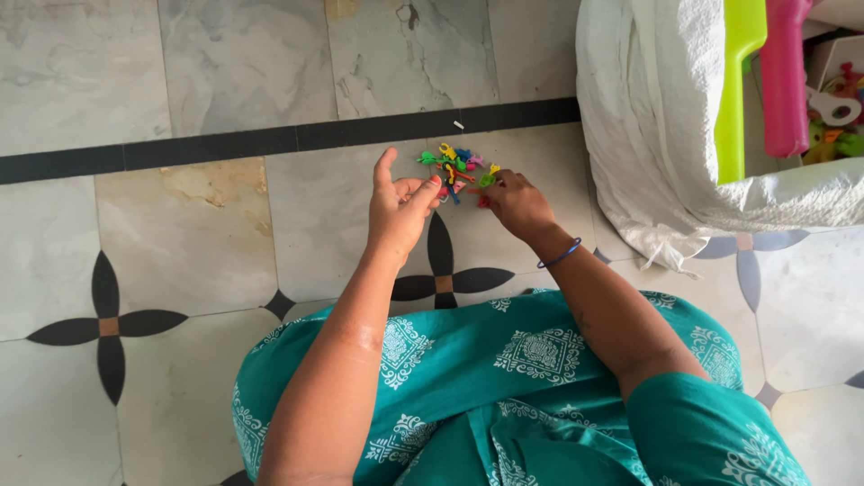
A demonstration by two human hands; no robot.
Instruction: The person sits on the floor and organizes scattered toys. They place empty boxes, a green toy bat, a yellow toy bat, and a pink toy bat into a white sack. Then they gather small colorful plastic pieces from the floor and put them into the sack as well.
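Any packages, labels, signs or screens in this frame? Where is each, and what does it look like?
White sack: upper right on the floor, open, soft and crumpled, holding a lime-green and a pink plastic piece.
Small box: far right inside the sack, pale, mostly hidden.
No labels, signs or screens in view.

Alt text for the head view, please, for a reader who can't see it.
Seen from above, a person's left hand and right hand reach into a small pile of tiny colourful plastic toys on a patterned marble floor. A white sack at upper right holds green and pink plastic toys; teal printed clothing fills the foreground.
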